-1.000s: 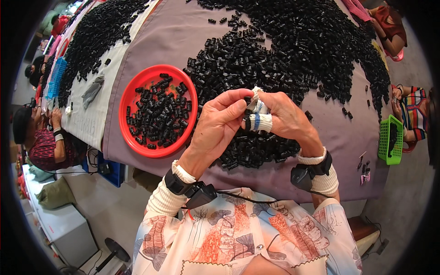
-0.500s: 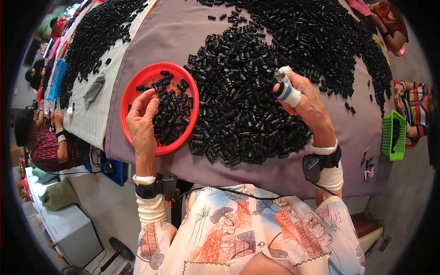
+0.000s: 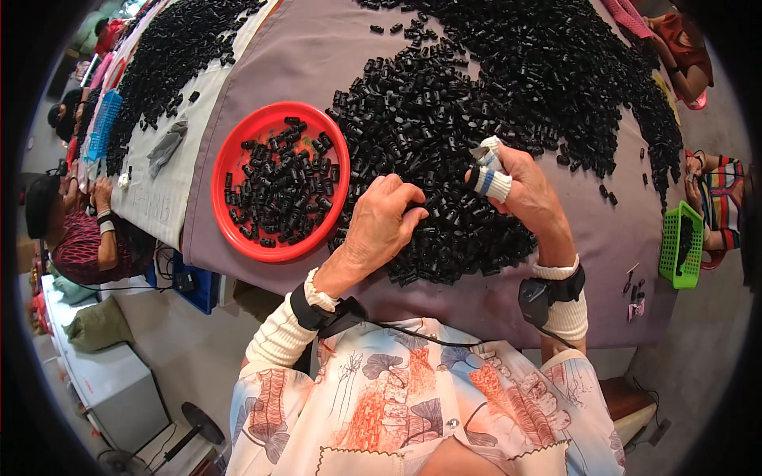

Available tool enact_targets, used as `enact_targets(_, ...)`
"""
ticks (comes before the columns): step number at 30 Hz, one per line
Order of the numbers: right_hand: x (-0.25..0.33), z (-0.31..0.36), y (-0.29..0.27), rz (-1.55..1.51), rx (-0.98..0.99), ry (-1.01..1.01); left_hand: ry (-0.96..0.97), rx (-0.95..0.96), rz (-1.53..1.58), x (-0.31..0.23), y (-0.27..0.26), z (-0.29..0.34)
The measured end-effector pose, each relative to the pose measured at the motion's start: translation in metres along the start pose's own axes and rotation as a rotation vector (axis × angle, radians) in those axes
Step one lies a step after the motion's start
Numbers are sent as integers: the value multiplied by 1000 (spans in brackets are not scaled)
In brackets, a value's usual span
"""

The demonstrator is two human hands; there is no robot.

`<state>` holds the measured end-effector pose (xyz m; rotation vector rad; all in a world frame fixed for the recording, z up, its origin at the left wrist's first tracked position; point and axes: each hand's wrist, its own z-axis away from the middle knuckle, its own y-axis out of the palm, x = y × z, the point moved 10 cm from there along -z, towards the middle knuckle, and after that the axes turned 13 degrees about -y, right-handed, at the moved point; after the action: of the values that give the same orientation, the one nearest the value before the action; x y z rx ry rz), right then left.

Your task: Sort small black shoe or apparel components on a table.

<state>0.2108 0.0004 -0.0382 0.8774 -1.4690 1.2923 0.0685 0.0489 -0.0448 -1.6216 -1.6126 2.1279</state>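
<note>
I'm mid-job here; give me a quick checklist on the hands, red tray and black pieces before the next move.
1. Hands apart: ok. The left hand and right hand have black pieces showing between them.
2. Left hand clear of the red tray: ok. It is at the heap of small black pieces, right of the tray.
3. Piece gripped in the left hand: cannot tell. Something dark at the fingertips blends into the heap.
4. White-and-blue finger wrap on the right hand: ok, it is on.
5. All pieces gathered: not ok. Two stray black pieces lie apart, further right.
</note>
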Motion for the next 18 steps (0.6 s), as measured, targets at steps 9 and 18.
enact_targets(9, 38, -7, 4, -138, -71, -153, -366, 110, 1028, -5, -38, -26)
enact_targets(18, 72, -9, 0, -235, -142, -383, -163, -21, 899, -39, -62, -31)
